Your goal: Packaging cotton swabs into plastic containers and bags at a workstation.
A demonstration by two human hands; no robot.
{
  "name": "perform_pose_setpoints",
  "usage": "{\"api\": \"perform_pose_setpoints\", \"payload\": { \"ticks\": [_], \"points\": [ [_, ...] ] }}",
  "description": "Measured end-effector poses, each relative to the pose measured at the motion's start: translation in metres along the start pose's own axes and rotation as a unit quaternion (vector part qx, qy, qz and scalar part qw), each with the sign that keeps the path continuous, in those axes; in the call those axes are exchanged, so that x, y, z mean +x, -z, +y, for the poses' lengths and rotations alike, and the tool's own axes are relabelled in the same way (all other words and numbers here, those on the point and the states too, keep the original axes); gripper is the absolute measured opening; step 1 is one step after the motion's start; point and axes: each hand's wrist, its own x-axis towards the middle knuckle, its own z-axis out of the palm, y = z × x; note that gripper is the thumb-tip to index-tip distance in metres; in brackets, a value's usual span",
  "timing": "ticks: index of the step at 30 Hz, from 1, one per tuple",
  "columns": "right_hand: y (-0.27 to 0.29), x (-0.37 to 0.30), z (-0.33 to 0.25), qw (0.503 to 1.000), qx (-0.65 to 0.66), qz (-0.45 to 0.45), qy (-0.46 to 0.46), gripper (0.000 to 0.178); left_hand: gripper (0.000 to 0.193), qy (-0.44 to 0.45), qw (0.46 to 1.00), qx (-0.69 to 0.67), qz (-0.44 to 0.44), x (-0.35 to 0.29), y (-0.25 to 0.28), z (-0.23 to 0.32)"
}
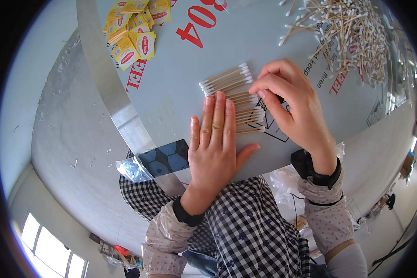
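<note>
A row of cotton swabs (248,115) with white tips lies side by side on the grey metal-topped table (171,83). My left hand (213,139) rests flat over their left ends, fingers stretched out and thumb apart. At the right ends of the row, my right hand (292,99) is bent in a pinch, thumb and forefinger closed at the white tip of a cotton swab. The far group of swabs (225,79) in the row is slightly fanned and reaches past my left fingertips. Part of the row is hidden under my left hand.
A large loose heap of cotton swabs (356,37) covers the far right. Small yellow packets (136,34) are piled at the far left. A dark blue patterned plastic packet (164,157) lies at the near left edge. Crumpled clear plastic (285,183) hangs below the near edge.
</note>
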Motion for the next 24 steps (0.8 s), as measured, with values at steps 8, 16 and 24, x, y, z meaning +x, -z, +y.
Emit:
{"api": "perform_pose_setpoints", "payload": {
  "ticks": [8,16,24],
  "points": [
    [-0.013,0.021,0.003,0.998,0.0,0.015,0.064,0.01,0.088,0.016,1.0,0.0,-0.003,-0.001,0.003,0.004],
    [-0.006,0.034,0.019,0.995,-0.031,0.062,0.075,0.013,0.098,-0.001,0.999,0.027,-0.016,-0.005,0.002,0.007],
    [0.006,-0.012,0.013,0.991,0.006,0.125,0.046,0.017,0.095,0.017,0.998,0.063,-0.024,0.004,0.003,0.016]
  ]
}}
